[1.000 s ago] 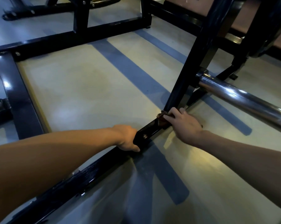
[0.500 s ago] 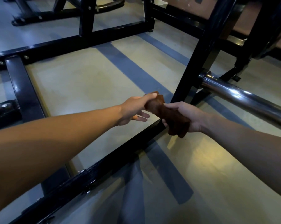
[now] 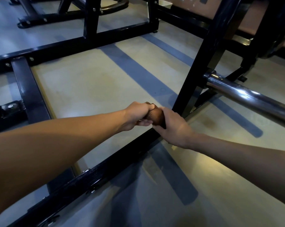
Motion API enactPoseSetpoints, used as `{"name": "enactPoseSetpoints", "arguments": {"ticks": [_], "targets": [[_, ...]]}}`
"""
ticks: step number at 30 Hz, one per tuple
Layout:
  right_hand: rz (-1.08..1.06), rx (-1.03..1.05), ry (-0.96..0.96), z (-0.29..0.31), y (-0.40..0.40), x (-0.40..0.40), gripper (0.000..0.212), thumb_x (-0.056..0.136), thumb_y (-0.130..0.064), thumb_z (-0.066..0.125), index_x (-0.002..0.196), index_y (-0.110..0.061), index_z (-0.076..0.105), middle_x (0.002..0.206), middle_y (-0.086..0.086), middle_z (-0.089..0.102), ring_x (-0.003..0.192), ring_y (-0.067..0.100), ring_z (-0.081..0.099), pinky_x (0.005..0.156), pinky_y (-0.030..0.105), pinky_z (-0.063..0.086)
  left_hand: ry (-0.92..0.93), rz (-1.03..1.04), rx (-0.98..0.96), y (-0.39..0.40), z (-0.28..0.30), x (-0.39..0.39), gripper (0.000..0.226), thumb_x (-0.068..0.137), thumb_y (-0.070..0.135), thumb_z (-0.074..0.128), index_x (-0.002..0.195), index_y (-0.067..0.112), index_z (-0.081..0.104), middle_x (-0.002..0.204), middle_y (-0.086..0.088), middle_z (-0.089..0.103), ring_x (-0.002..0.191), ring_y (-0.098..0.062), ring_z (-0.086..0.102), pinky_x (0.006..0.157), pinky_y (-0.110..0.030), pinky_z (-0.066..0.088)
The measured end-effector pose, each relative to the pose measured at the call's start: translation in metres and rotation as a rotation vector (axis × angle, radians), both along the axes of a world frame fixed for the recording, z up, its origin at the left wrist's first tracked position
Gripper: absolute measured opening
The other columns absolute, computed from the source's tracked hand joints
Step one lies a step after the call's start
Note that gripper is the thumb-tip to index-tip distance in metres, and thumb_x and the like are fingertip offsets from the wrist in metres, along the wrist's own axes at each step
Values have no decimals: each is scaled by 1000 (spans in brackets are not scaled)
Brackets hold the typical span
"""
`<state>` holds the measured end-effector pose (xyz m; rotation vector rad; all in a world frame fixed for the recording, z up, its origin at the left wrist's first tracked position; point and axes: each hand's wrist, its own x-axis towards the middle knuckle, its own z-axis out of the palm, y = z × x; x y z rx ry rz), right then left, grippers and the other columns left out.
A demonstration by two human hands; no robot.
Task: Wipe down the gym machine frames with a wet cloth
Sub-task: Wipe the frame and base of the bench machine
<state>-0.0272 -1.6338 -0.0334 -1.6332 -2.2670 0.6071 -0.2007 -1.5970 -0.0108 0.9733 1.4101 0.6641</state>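
Head view: left hand (image 3: 135, 114) and right hand (image 3: 174, 126) both clench the bunched brown wet cloth (image 3: 157, 117) above the black steel floor rail (image 3: 122, 154), seemingly regathering it for wiping.

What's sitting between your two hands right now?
In the head view, a bunched brown cloth sits there, gripped by the left hand and the right hand above the black steel floor rail.
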Motion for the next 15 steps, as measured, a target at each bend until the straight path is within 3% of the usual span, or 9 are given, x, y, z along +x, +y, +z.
{"name": "enactPoseSetpoints", "arguments": {"ticks": [2,5,8,12,15], "targets": [[-1,2,43,1,2,2,53,95,-29,62,143,-24,41,122,2,60,105,24,60,93,44,53,-19,-13,0,-1,0,0,22,101,32,58,107,14,70,86,-6,71,59,-14,66,65,-26,61],[16,-2,14,2,4,15,62,95,-24,58,149,-30,27,131,3,54,97,28,63,86,45,55,31,-64,7,-2,-4,2,28,100,37,58,111,16,73,93,-2,73,67,-13,70,64,-24,58],[226,199,-227,-1,4,30,67,94,-23,62,150,-29,26,140,2,39,91,29,64,65,45,55,35,-85,4,-6,-14,7,34,103,37,56,120,10,68,99,-4,72,72,-15,71,66,-25,59],[452,399,-383,-3,9,52,58,103,-44,54,152,-21,34,142,8,39,91,23,64,55,27,48,43,-116,7,-12,-24,10,26,106,37,51,110,17,67,101,-4,73,78,-16,72,70,-25,60],[554,363,-423,-9,11,60,57,107,-52,38,154,-21,32,143,8,38,91,21,62,57,28,50,57,-149,-4,-15,-29,10,31,104,41,55,113,13,66,101,-5,74,77,-15,72,67,-24,60]]}}
